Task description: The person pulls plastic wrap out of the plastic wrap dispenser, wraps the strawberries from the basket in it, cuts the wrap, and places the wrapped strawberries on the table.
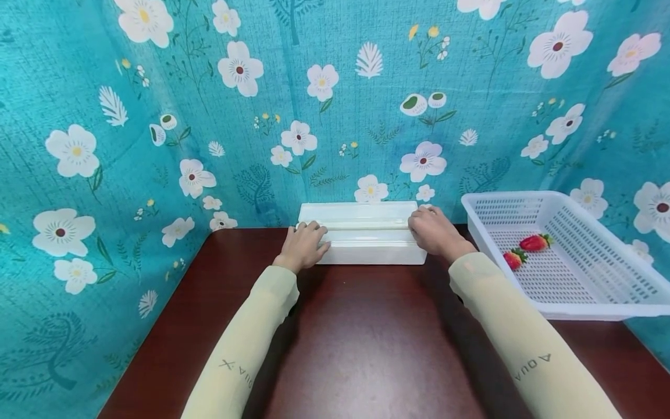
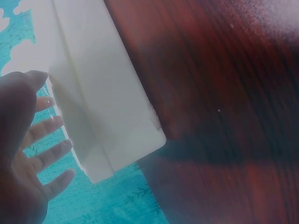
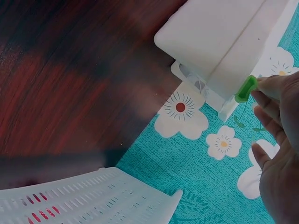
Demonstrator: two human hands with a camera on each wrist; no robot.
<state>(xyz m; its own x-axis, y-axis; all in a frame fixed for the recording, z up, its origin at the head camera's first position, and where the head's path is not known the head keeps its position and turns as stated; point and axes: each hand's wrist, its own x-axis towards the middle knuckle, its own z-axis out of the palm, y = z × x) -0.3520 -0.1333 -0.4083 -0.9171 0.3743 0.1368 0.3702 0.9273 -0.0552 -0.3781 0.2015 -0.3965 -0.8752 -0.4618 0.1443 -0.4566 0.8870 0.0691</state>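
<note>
A long white box [image 1: 373, 254] with a raised back panel [image 1: 358, 210] lies at the table's far side, against the cloth. A pale rod [image 1: 366, 225] runs lengthwise along its top. My left hand [image 1: 302, 245] is over the box's left end; in the left wrist view its fingers [image 2: 49, 156] are spread, tips right at the box edge. At the right end, my right hand [image 1: 435, 231] pinches a small green piece [image 3: 246, 88] between thumb and forefinger, right against the box's upper edge. Its other fingers [image 3: 261, 154] are loosely bent.
A white perforated basket [image 1: 602, 311] stands on the right, holding two strawberries [image 1: 535, 242]. The dark red-brown table [image 1: 356, 349] reaches back to a teal floral cloth [image 1: 335, 151], which also hangs along both sides.
</note>
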